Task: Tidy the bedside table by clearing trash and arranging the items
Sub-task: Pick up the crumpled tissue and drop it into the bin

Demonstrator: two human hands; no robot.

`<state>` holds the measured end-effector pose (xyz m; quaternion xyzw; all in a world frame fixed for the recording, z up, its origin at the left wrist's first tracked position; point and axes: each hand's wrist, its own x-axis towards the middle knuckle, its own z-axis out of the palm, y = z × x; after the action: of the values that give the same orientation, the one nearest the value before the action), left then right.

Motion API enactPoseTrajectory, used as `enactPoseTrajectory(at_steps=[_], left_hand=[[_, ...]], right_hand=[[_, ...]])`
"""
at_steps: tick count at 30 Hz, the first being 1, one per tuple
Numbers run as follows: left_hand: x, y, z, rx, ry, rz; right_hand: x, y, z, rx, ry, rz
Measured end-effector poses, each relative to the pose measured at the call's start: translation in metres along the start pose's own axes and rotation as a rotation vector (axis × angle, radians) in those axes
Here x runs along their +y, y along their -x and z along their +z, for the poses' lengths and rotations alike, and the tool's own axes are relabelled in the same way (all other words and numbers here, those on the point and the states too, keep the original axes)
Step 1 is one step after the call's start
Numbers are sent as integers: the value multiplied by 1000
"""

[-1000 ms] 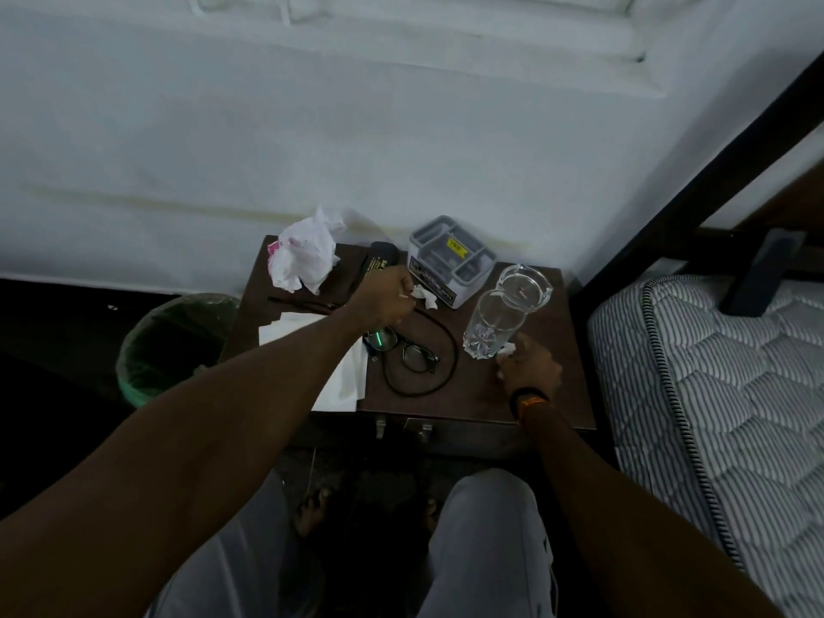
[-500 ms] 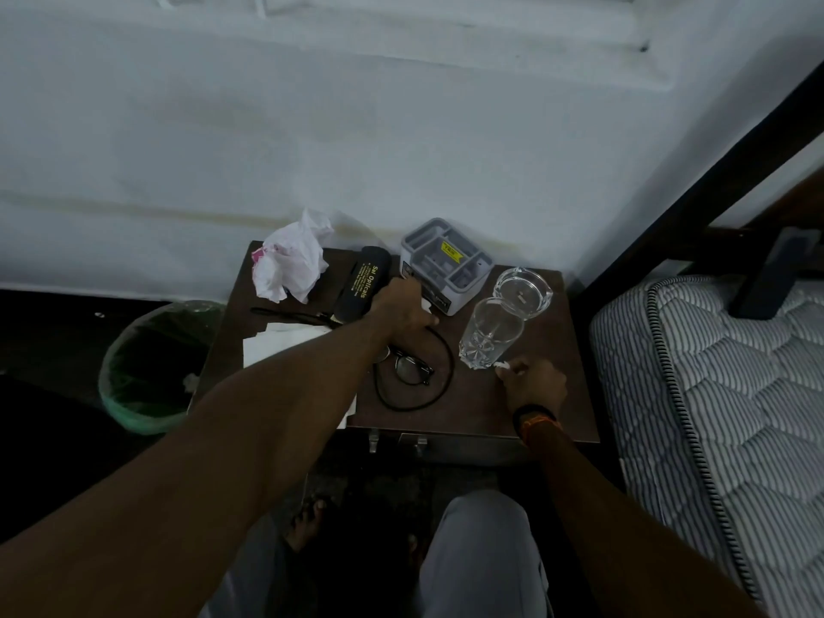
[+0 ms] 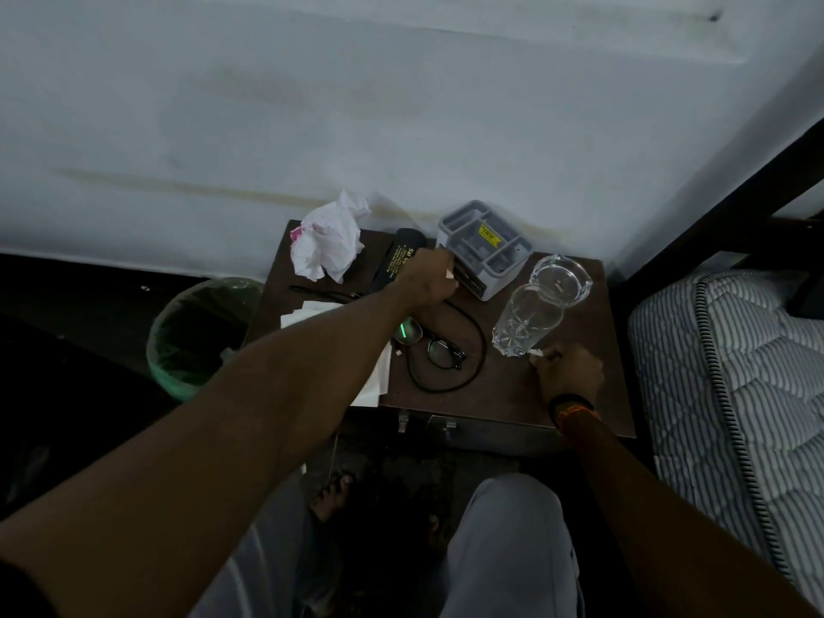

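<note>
Dark brown wooden bedside desk [image 3: 512, 394] inspected. One grey plastic compartment organiser [image 3: 486, 247] at its rear; contents cannot be told. One clear cut-glass tumbler [image 3: 526, 321] stands right of the organiser, holding nothing visible, with one clear glass ashtray [image 3: 562, 273] behind it. One green-lined waste bin [image 3: 196, 336] stands on the floor left of the desk.

Left hand [image 3: 430, 278], grip closed on a small white paper scrap [image 3: 449, 274], touches the organiser's front. Right hand [image 3: 570, 372] pinches a second white scrap [image 3: 537, 353] at the tumbler's base. One crumpled white wrapper [image 3: 327, 247], one pair of black glasses [image 3: 430, 345].
</note>
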<state>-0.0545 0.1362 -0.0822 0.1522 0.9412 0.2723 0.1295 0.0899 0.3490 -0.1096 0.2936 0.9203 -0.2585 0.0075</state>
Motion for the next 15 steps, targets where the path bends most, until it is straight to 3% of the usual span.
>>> enactPoseTrajectory(at_steps=[4,8,11,15], left_hand=[[-9,19,-37,49,130,-58],[-31,44,-62,95,315,-182],[-40,65,-77,118,567,-246],[-42,94,-96,98,915,-334]], right_hand=[[3,11,0,58,-149,37],[-1,28,2,50,-520,277],[-6,31,-7,-173,-486,328],[-13,39,-7,-332,-508,352]])
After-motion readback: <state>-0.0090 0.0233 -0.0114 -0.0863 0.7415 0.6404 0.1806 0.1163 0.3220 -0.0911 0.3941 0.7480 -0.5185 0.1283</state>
